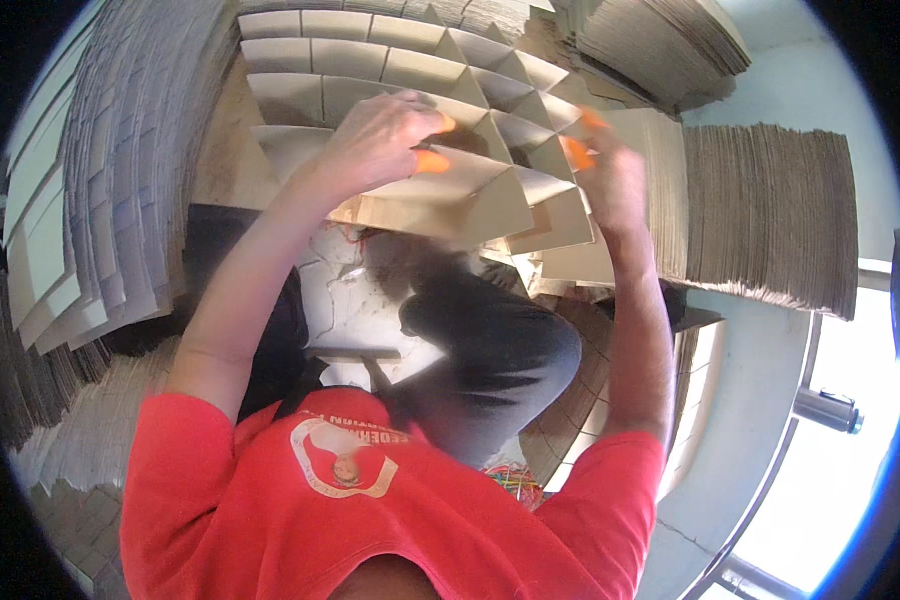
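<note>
A grid of interlocked cardboard dividers [415, 66] stands in front of me, its strips crossing into open cells. My left hand [385, 138] is at the near strips, orange covers on its thumb and index finger; these two fingers straddle a strip's top edge. On the grid's right side, my right hand [615, 182] has matching orange covers and holds the dividers' edge between thumb and finger. It is slightly blurred. Near panels [552, 222] of the grid reach past the wooden board [232, 165] under it.
Tall stacks of cardboard strips [135, 130] rise on my left. More stacked cardboard [770, 215] is at the right, with another pile [660, 45] at the far right. Coloured ties [515, 484] lie beside my bent leg [490, 350]. A bright window [820, 470] is at the lower right.
</note>
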`<action>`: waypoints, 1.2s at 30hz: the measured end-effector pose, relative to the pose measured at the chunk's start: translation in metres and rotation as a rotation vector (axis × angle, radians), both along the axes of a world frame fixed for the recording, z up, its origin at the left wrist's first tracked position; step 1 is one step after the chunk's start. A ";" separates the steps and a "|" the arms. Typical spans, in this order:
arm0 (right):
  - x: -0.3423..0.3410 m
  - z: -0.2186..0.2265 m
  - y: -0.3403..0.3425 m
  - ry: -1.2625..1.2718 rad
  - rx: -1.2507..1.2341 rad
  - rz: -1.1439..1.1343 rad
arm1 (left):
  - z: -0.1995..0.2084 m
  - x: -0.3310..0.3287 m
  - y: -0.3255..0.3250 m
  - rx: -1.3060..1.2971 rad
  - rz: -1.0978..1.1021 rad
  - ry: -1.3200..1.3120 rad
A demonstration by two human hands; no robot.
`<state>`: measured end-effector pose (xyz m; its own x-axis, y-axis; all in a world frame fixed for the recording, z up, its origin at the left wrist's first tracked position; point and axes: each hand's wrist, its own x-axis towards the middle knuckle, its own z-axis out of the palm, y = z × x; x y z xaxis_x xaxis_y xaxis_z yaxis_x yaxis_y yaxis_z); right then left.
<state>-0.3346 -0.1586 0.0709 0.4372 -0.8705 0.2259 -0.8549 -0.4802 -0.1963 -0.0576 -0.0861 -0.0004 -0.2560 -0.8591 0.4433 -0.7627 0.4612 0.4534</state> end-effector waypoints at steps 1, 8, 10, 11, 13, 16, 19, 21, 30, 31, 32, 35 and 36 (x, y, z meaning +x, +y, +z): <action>-0.030 -0.011 -0.002 -0.003 -0.239 -0.123 | 0.009 0.001 0.007 -0.019 0.022 0.027; -0.177 -0.075 0.007 0.438 -0.112 -0.487 | 0.004 0.023 0.028 -0.234 0.243 0.047; -0.203 -0.074 0.000 0.149 -0.187 -0.480 | -0.002 0.026 0.030 -0.219 0.267 0.057; -0.206 -0.067 -0.006 0.104 -0.176 -0.531 | 0.000 0.027 0.032 -0.212 0.266 0.050; -0.211 -0.059 -0.010 -0.025 -0.194 -0.661 | 0.004 0.028 0.036 -0.199 0.259 0.038; -0.224 -0.043 -0.016 -0.199 -0.665 -0.681 | 0.008 0.024 0.039 -0.114 0.256 0.066; -0.147 0.030 -0.005 -0.236 -0.857 -0.499 | -0.003 0.038 0.039 -0.076 0.220 0.029; -0.095 0.075 0.011 -0.497 -0.773 -0.234 | -0.009 0.036 0.040 -0.068 0.211 0.022; 0.043 0.106 0.038 -0.557 0.045 0.252 | -0.017 0.030 0.034 -0.078 0.140 0.122; 0.051 0.104 0.038 -0.529 0.069 0.268 | -0.019 0.032 0.034 -0.071 0.129 0.130; 0.055 0.103 0.036 -0.496 0.090 0.275 | -0.018 0.030 0.034 -0.065 0.109 0.141; 0.063 0.093 0.025 -0.499 0.129 0.283 | -0.013 0.028 0.035 -0.029 0.125 0.141; 0.066 0.089 0.023 -0.472 0.141 0.270 | -0.011 0.027 0.036 -0.013 0.143 0.134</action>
